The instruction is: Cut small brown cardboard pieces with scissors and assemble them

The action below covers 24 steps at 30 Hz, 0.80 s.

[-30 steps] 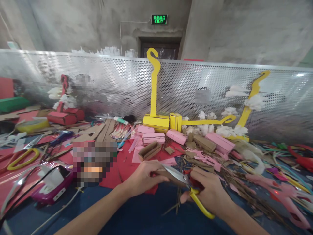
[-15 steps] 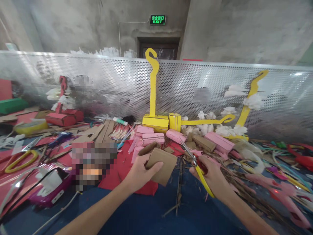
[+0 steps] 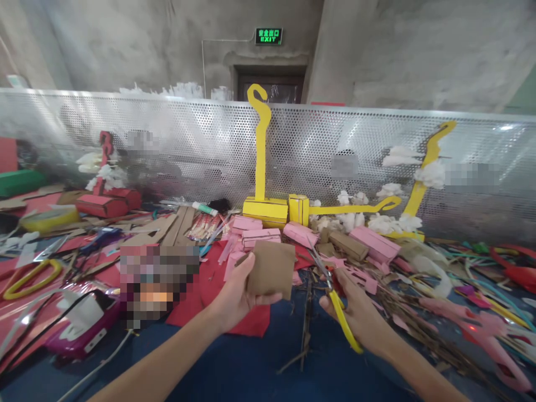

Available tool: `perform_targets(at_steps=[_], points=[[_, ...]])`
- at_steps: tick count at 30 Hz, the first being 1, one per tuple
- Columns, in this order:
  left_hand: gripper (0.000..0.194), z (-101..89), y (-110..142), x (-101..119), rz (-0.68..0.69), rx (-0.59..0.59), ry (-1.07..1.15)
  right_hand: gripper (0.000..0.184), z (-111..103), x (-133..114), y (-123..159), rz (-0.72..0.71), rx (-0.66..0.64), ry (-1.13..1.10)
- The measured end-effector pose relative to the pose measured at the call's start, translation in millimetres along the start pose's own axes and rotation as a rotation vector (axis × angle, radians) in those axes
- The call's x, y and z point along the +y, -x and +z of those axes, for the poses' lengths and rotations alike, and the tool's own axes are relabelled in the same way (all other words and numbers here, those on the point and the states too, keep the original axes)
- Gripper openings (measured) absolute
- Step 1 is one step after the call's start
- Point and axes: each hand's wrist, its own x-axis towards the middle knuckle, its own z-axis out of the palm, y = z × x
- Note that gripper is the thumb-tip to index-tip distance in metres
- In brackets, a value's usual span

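Observation:
In the middle of the head view, my left hand (image 3: 237, 298) is closed around a square piece of brown cardboard (image 3: 271, 271), thumb at its left edge and fingers beneath. Its flat face is turned towards me. My right hand (image 3: 355, 307) grips a pair of scissors (image 3: 335, 290) with yellow and red handles. The metal blades point up and left, a short way right of the cardboard and apart from it. Behind the cardboard lie small pink paper-covered blocks (image 3: 262, 237). A red sheet (image 3: 247, 321) lies under my left hand.
Yellow cut-out shapes on block bases (image 3: 265, 211) stand against a perforated metal panel (image 3: 201, 145). Left are a purple power strip (image 3: 84, 329) and a roll of yellow tape (image 3: 50, 218). Dry twigs (image 3: 307, 318) and a pink glue gun (image 3: 477, 324) lie right.
My left hand has turned the cardboard from a tilt to nearly upright, and its fingers now show beneath it. The scissors have dipped slightly, still in my right hand.

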Motion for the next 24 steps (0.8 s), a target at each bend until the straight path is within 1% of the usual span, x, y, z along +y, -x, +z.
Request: perform_targets(at_steps=[2,4,6,7,8,11,12,14,15,17,20,22,24], points=[[0.049,0.2,-1.9,-0.5,-0.015,-0.017,0.115,0.042,0.3,-2.7,0.9,-0.02,0.005,-0.005],[0.042,0.2,-2.9,-5.3,-0.014,-0.066,0.171,0.041,-0.2,-9.7,1.8,-0.042,-0.015,-0.022],[0.037,1.5,-1.9,-13.9,-0.054,-0.147,0.152,0.039,-1.2,-20.1,3.0,-0.056,-0.054,-0.052],[0.032,2.8,-0.6,-18.8,-0.059,-0.171,0.126,0.038,-1.6,-25.7,3.8,-0.054,-0.082,-0.07],[0.03,4.6,1.2,-23.4,-0.039,-0.191,0.091,0.038,-1.8,-31.1,4.8,-0.057,-0.105,-0.092],[0.05,10.5,6.7,-32.5,0.018,-0.327,-0.013,0.042,-1.5,-43.3,8.9,-0.091,-0.157,-0.184],[0.053,11.8,7.9,-33.7,0.027,-0.371,-0.039,0.047,-1.1,-45.5,10.4,-0.107,-0.16,-0.214],[0.051,12.4,8.8,-34.2,0.001,-0.423,-0.052,0.056,0.1,-47.4,12.9,-0.129,-0.159,-0.258],[0.049,11.9,8.4,-34.0,-0.025,-0.424,-0.048,0.059,0.7,-47.5,13.8,-0.132,-0.158,-0.269],[0.047,10.2,6.8,-33.9,-0.067,-0.382,-0.032,0.062,1.8,-46.8,14.4,-0.127,-0.146,-0.28],[0.041,8.4,4.8,-33.7,-0.074,-0.296,-0.062,0.056,2.7,-46.5,12.7,-0.078,-0.105,-0.315],[0.038,8.4,5.6,-32.5,-0.032,-0.29,-0.127,0.044,2.9,-46.8,10.4,-0.001,-0.066,-0.374],[0.036,8.8,8.3,-29.8,0.093,-0.31,-0.271,0.037,3.7,-46.2,7.8,0.093,-0.005,-0.458]])
